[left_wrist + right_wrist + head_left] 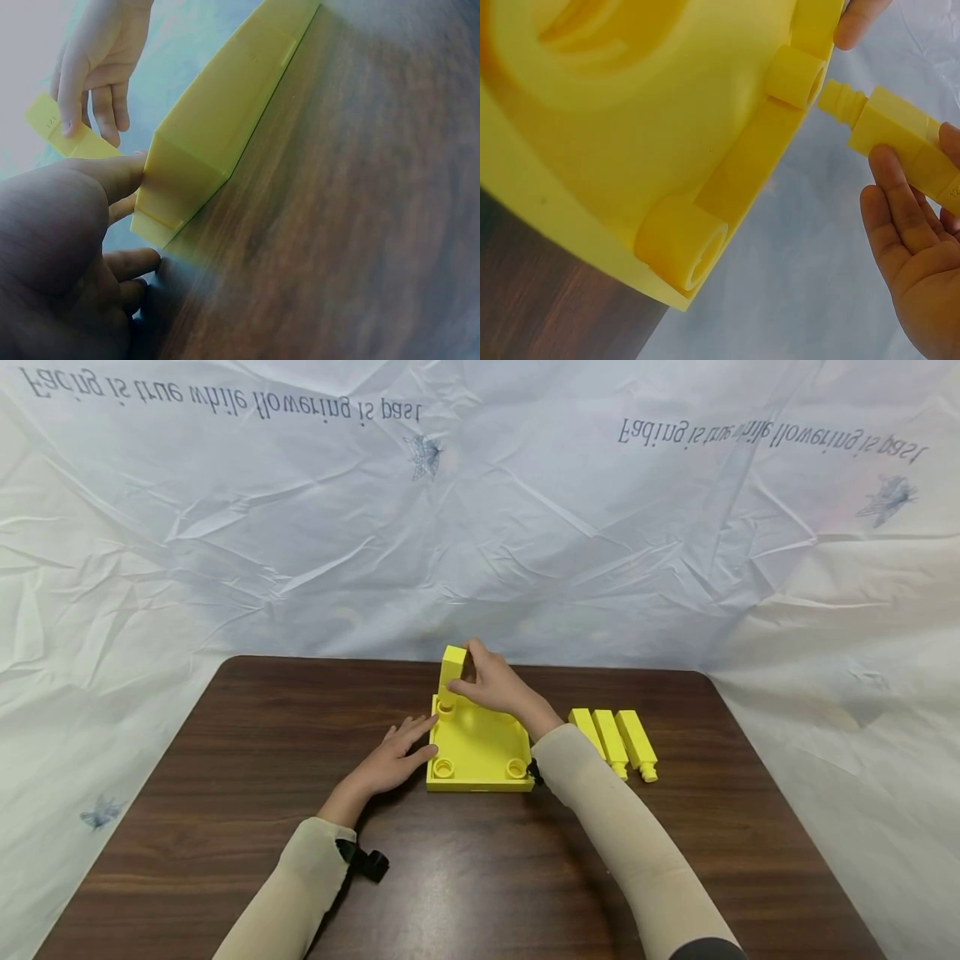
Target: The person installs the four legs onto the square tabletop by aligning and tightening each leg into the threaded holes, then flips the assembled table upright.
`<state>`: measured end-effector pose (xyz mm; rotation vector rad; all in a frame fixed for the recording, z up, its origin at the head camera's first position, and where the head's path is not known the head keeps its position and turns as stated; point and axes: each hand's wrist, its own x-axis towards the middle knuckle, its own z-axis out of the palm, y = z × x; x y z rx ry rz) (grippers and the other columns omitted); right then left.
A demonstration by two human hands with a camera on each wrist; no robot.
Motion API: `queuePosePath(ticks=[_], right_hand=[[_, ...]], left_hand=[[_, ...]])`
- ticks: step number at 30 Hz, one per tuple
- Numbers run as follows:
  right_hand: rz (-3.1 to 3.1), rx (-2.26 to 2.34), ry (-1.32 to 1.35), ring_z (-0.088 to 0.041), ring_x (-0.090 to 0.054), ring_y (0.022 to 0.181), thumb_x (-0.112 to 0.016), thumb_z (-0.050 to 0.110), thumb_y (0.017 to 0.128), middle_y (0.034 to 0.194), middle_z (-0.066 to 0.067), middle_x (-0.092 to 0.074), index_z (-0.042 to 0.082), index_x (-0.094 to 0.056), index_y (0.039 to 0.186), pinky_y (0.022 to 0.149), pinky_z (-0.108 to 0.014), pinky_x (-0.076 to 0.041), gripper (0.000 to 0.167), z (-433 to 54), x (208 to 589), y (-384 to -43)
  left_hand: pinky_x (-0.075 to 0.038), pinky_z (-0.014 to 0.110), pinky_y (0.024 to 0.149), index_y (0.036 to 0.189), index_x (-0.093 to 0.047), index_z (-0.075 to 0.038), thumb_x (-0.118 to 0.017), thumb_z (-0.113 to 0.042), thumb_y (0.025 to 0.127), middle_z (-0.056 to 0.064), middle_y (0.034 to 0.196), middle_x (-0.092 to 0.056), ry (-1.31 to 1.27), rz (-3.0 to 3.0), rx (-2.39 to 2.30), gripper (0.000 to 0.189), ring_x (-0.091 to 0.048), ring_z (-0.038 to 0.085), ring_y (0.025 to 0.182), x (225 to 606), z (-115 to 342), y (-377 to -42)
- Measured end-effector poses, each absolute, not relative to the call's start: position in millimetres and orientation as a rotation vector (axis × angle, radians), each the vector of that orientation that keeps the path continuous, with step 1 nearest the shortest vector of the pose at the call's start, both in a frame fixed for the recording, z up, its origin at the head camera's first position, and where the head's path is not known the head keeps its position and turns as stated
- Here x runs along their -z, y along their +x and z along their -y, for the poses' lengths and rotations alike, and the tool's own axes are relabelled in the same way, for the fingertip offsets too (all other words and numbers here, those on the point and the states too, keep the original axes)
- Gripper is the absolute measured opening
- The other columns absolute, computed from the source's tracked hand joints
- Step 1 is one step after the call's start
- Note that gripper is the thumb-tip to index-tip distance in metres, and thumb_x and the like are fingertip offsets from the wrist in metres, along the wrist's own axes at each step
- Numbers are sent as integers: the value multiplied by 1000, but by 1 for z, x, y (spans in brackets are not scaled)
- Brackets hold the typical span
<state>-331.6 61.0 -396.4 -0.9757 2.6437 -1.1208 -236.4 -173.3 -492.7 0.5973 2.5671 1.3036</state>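
Note:
A yellow square tabletop (480, 745), apparently from a toy table, lies with its raised rim and round corner sockets facing up. My right hand (495, 683) holds a yellow square leg (452, 668) upright over the far left socket (446, 708). In the right wrist view, the leg's threaded end (843, 103) points at that socket's mouth (814, 84), with a small gap between. Thumb and fingers pinch the leg's sides. At the tabletop's left side, my left hand (393, 760) has its fingers extended and their tips touching the edge.
Three more yellow legs (613, 739) lie side by side on the brown wooden table (300, 735), right of the tabletop, partly behind my right forearm. Wrinkled white cloth (480, 543) with printed lettering hangs behind the table.

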Motion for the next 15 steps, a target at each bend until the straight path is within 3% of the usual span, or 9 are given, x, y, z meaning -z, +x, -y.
queuePosePath(ticks=[15], right_hand=[[-2637,1090,-966,-20,-65,95,-70,25,105,105,-6,-63,9,-44,126,80,-38,-56,38,-60,397,-333]], left_hand=[[6,62,127,169,-27,-14,-50,-38,114,21,173,-19,588,-2565,-1303,65,-1,43,161,493,173,-237]])
